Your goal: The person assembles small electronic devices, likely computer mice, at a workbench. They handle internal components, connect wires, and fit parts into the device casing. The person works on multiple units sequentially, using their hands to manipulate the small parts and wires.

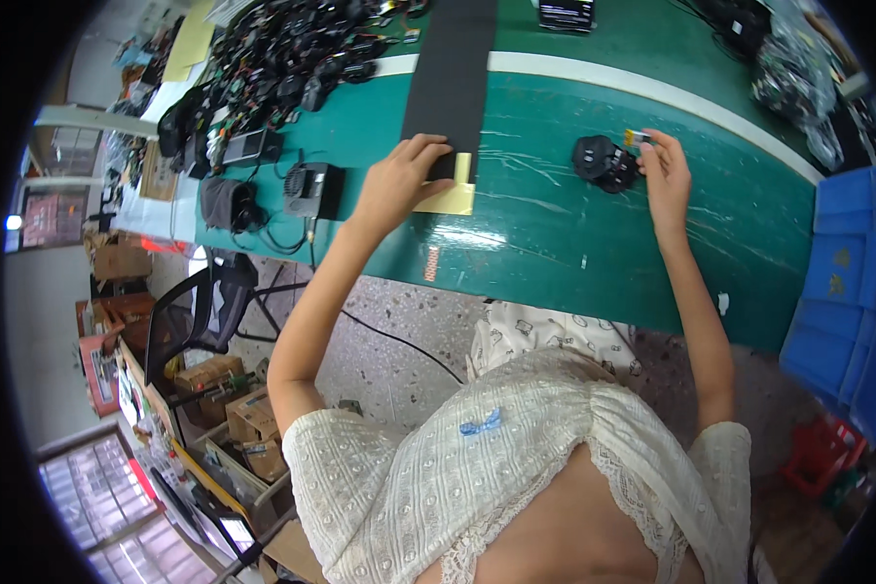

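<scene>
My left hand (pixel 399 185) rests at the near end of a long black strip (pixel 448 88) on the green table. Its fingers are bent and its thumb stands apart from them, with nothing visible between. Beside the thumb lies a yellow L-shaped piece of paper or tape (pixel 450 200). To the right, my right hand (pixel 667 170) pinches a small flat silver piece with a yellow end (pixel 637 138), which looks like a pouch battery. A cluster of round black plastic parts (pixel 603 164) sits just left of that hand, under the small piece.
Many black electronic parts (pixel 282 58) are heaped at the far left. A grey-black box device (pixel 310 190) with cables stands left of my left hand. A blue bin (pixel 842 292) is at the right edge. Bagged parts (pixel 793 83) lie far right, a black chair (pixel 200 307) lower left.
</scene>
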